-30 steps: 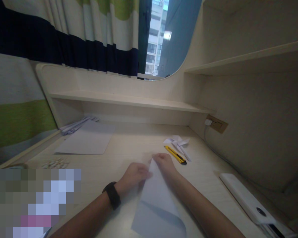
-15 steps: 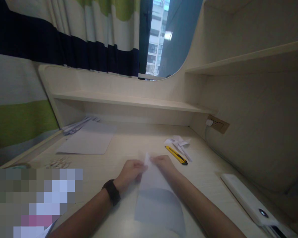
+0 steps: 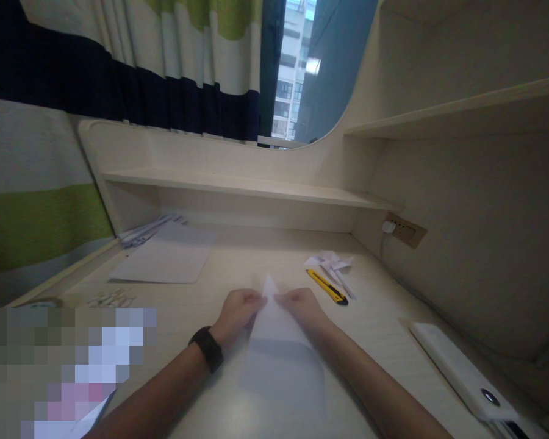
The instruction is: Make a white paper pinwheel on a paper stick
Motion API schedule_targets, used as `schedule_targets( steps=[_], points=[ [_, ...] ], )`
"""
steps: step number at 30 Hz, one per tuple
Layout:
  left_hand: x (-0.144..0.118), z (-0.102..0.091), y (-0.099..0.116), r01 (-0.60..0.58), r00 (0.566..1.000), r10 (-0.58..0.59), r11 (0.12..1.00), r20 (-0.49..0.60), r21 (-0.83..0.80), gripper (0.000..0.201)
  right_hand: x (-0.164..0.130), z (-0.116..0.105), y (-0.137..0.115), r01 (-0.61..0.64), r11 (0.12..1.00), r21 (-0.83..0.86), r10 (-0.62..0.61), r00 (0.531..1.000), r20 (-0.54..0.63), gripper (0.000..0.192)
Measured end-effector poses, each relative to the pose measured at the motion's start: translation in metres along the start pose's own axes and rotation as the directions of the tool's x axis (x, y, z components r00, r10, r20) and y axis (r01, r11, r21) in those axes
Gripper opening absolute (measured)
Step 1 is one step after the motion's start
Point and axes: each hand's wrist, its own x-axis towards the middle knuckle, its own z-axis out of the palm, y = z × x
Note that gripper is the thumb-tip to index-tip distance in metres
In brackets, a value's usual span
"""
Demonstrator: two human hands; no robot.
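Note:
A white sheet of paper [image 3: 281, 360] with a pointed far end lies between my forearms over the desk. My left hand [image 3: 240, 311] pinches its left edge close to the point, thumb and fingers pressed together. On the opposite edge, my right hand [image 3: 304, 305] pinches the paper in the same way. A dark band circles my left wrist. Just beyond my right hand lies a yellow utility knife [image 3: 327, 286], beside a folded paper pinwheel [image 3: 332, 263].
Blank paper [image 3: 165, 256] lies at the back left, near a pile of small pale pieces [image 3: 112, 297]. A white, lamp-like device [image 3: 457, 366] stands at the right. Behind are a low shelf [image 3: 238, 186] and a wall socket [image 3: 407, 230].
The paper's near end has flattened from a curl and shifted left. Both hands still pinch the far end, and its point shows more plainly now.

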Motion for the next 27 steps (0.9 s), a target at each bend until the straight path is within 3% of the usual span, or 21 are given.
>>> schedule_targets(
  steps=[3,6,9,13,16,19,23,27],
  points=[
    [0.001,-0.004,0.001,0.002,0.999,0.0,0.999,-0.049,0.041,0.025,-0.006,0.002,-0.004,0.227,0.927,-0.299,-0.235,0.972,0.012,0.033],
    [0.004,-0.011,0.002,0.015,0.996,-0.007,0.996,-0.085,0.088,0.023,-0.014,0.008,-0.004,0.464,0.72,-0.516,-0.432,0.882,0.192,0.049],
    [0.008,-0.018,0.004,0.037,0.995,-0.023,0.989,-0.097,0.14,0.022,-0.022,0.019,0.001,0.565,0.597,-0.57,-0.428,0.825,0.37,0.055],
    [0.012,-0.023,0.005,0.072,0.994,-0.055,0.978,-0.092,0.196,0.02,-0.028,0.028,0.007,0.57,0.563,-0.599,-0.351,0.821,0.451,0.057],
    [0.013,-0.024,0.006,0.089,0.994,-0.074,0.974,-0.082,0.209,0.02,-0.031,0.029,0.005,0.56,0.575,-0.597,-0.34,0.827,0.448,0.059],
    [0.013,-0.025,0.005,0.086,0.995,-0.074,0.976,-0.067,0.198,0.022,-0.031,0.027,0.001,0.522,0.649,-0.554,-0.336,0.85,0.407,0.062],
    [0.011,-0.024,0.007,0.056,0.998,-0.051,0.987,-0.037,0.148,0.026,-0.019,0.018,-0.004,0.348,0.85,-0.395,-0.294,0.936,0.193,0.057],
    [0.008,-0.017,0.011,0.01,1.0,-0.01,0.997,-0.012,0.073,0.03,-0.006,0.007,-0.006,0.137,0.981,-0.139,-0.135,0.99,0.028,0.044]
  ],
)
